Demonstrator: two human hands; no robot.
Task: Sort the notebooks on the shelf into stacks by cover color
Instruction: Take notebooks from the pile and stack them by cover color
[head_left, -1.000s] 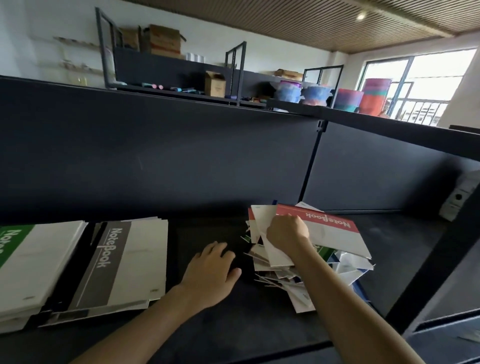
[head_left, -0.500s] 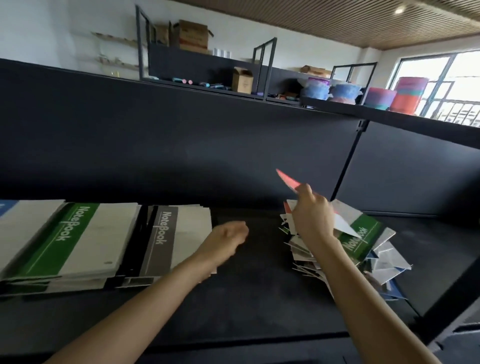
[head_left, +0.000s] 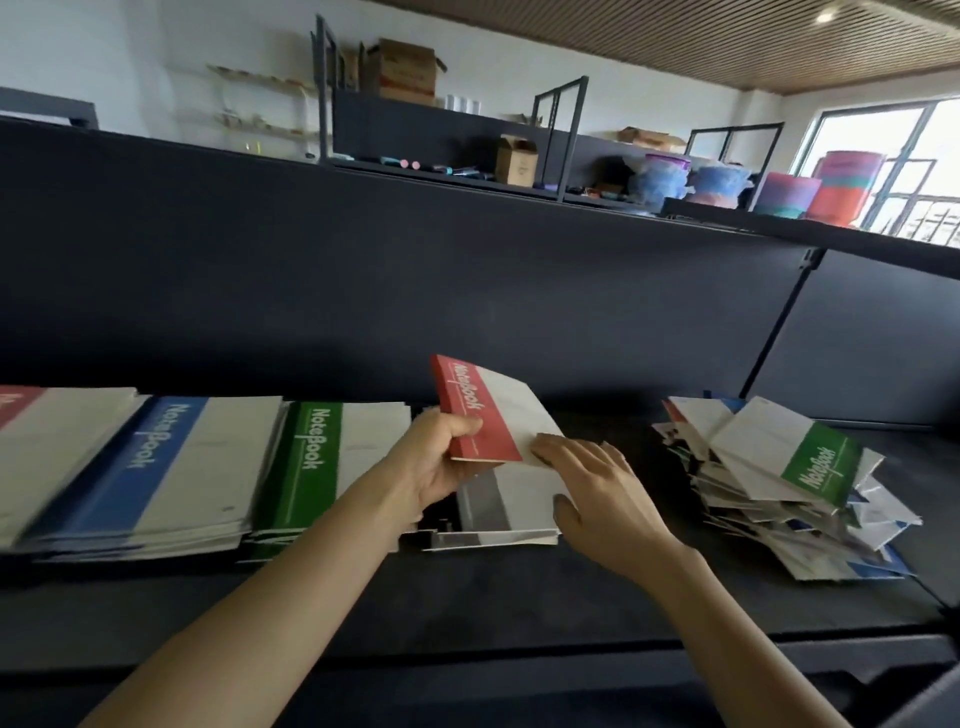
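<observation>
Gripping a red-banded notebook (head_left: 483, 410) in the left hand (head_left: 436, 467), thumb curled over its cover, tilted just above a grey-banded stack (head_left: 498, 514) on the dark shelf (head_left: 519, 597). Touching the notebook's white lower corner with the right hand (head_left: 602, 493), fingers (head_left: 566, 452) straight and holding nothing. Lined up to the left, a green stack (head_left: 311, 457), a blue stack (head_left: 150, 467) and a red stack (head_left: 15, 405); well apart to the right, a loose pile (head_left: 810, 540) of mixed notebooks.
</observation>
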